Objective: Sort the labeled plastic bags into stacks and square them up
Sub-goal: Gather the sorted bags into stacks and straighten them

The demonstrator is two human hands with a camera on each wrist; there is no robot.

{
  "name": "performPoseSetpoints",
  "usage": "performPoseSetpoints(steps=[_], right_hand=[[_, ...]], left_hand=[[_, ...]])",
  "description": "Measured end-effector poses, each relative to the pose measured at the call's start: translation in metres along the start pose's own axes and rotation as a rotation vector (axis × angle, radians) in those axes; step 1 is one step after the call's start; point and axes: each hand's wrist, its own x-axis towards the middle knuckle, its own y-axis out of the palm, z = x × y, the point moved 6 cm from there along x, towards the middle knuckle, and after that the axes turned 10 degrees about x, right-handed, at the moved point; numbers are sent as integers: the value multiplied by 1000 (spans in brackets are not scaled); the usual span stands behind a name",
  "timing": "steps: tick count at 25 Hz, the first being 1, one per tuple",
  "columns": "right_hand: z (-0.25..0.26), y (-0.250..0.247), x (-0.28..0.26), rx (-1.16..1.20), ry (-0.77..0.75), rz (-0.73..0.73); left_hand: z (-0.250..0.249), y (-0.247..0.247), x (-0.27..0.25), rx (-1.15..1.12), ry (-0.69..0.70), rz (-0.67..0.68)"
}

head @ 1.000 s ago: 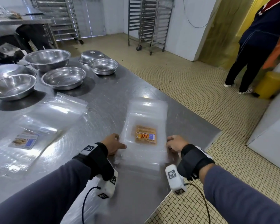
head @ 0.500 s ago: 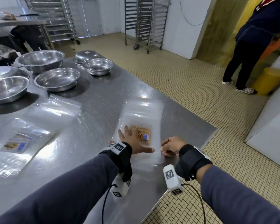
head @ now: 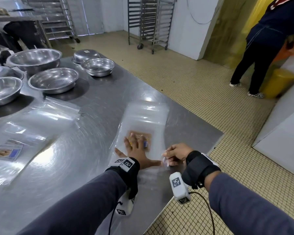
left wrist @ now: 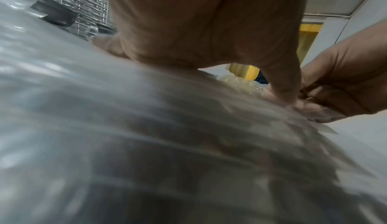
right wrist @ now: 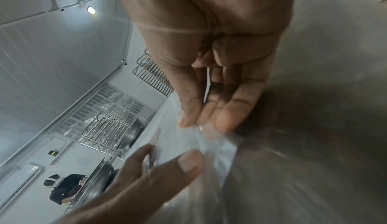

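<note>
A stack of clear plastic bags with an orange label lies near the right edge of the steel table. My left hand lies flat on it with fingers spread, partly covering the label. My right hand pinches the stack's near right corner between thumb and fingertips, right by the left thumb. A second, looser stack of clear bags with a blue and tan label lies at the left of the table.
Several steel bowls stand at the back left of the table. The table's right edge and corner are close to the stack, with tiled floor beyond. A person stands at the far right by a yellow bin. Wheeled racks stand behind.
My left hand left the stack's left edge and came to lie flat on top of the label. The right hand stayed at the near right corner, now pinching it.
</note>
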Motion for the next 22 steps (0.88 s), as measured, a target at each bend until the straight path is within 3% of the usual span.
performPoseSetpoints(steps=[3, 11, 17, 19, 22], right_hand=[[-3, 0, 0, 64, -16, -18], [7, -19, 0, -46, -15, -4], [23, -44, 1, 181, -207, -73], [26, -35, 4, 40, -273, -38], [28, -23, 5, -177, -236, 32]], left_hand=[[0, 0, 0, -15, -16, 37], [-5, -6, -10, 47, -12, 115], [-4, -4, -9, 86, -23, 111], [-5, -4, -8, 100, -26, 120], [-6, -3, -7, 105, -34, 116]])
